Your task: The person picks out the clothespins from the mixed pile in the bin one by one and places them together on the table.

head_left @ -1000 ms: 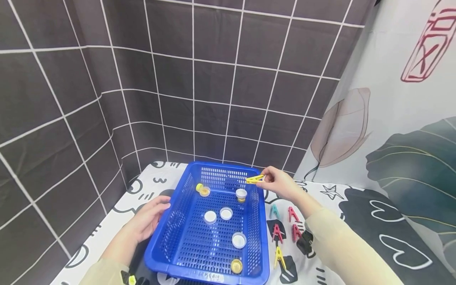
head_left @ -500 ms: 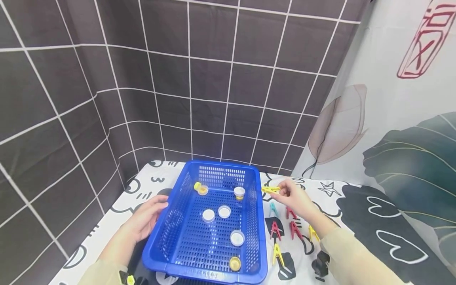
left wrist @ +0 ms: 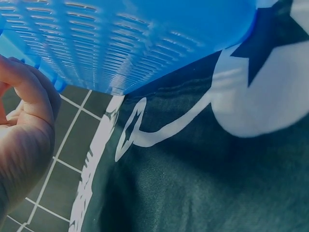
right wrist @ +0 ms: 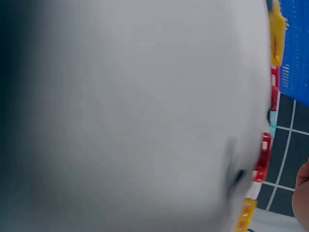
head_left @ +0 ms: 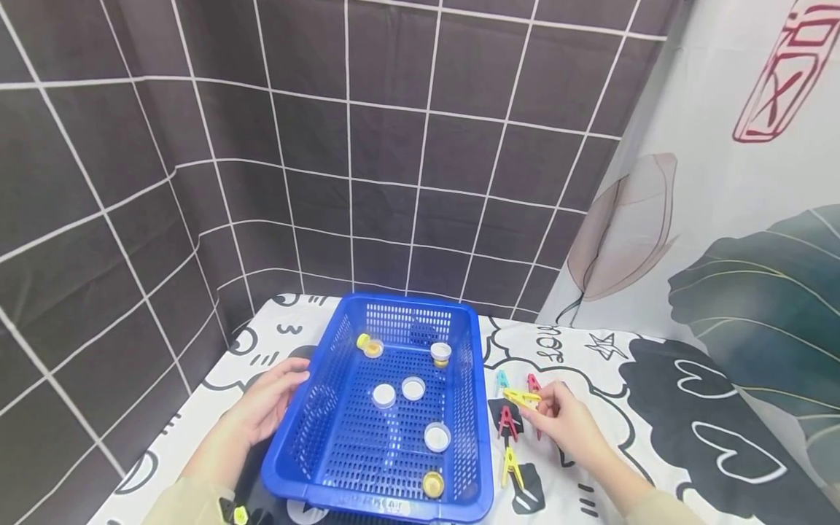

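Note:
My right hand (head_left: 566,421) pinches a yellow clothespin (head_left: 520,398) above the cloth, right of the blue basket (head_left: 488,467). Below and around it lie a teal clothespin (head_left: 502,379), red clothespins (head_left: 507,424) and another yellow clothespin (head_left: 512,467). At the basket's left side, my left hand (head_left: 272,399) rests with relaxed fingers against the rim. The left wrist view shows that hand (left wrist: 29,116) beside the slotted basket wall (left wrist: 111,38). Pale blur fills most of the right wrist view; part of the right hand (right wrist: 301,198) shows at its edge.
Inside the basket sit several small round containers, some white (head_left: 437,437) and some yellow (head_left: 433,485). A patterned black-and-white cloth (head_left: 610,394) covers the table. Dark gridded fabric (head_left: 394,160) hangs behind, with a white printed sheet (head_left: 709,95) at right.
My right hand has carried the yellow clothespin from over the basket's back right rim, rightward and then nearer, to the other clothespins. The left hand has stayed at the basket.

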`<state>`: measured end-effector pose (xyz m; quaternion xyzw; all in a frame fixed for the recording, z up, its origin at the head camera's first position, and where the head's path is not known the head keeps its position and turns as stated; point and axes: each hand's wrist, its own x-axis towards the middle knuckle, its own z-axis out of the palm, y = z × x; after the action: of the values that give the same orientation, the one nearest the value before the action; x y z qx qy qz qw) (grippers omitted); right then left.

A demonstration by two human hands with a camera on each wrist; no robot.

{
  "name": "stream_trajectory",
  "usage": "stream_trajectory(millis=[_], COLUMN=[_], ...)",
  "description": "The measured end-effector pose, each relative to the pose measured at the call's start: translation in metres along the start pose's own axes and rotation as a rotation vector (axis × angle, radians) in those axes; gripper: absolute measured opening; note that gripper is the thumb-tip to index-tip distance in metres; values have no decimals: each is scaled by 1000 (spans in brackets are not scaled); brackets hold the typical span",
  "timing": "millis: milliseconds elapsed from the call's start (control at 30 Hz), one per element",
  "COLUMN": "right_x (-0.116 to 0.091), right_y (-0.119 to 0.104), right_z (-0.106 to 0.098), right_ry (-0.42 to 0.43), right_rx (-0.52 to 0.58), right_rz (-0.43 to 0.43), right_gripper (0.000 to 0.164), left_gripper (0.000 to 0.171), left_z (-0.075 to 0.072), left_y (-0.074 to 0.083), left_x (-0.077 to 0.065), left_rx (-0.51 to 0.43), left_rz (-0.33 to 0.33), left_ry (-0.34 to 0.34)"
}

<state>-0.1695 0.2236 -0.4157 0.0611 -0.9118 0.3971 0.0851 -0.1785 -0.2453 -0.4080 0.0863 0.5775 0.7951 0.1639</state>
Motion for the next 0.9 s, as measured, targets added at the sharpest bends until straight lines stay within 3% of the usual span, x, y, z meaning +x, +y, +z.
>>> stream_trajectory(millis=[333,700,900], right_x=[-23,-52,-61], right_y=[13,22,25], right_z=[-6,-9,-9], right_ry=[12,-59,-89], right_rx=[-97,-166,-192], right_rz=[-2,179,203], right_gripper=[38,42,44], left_gripper=[14,14,16], left_z=[2,2,1], left_y=[2,-2,0], left_x=[-2,-1,1], left_rx=[20,-8,14], left_rz=[4,0,-15], left_ry=[50,21,52])
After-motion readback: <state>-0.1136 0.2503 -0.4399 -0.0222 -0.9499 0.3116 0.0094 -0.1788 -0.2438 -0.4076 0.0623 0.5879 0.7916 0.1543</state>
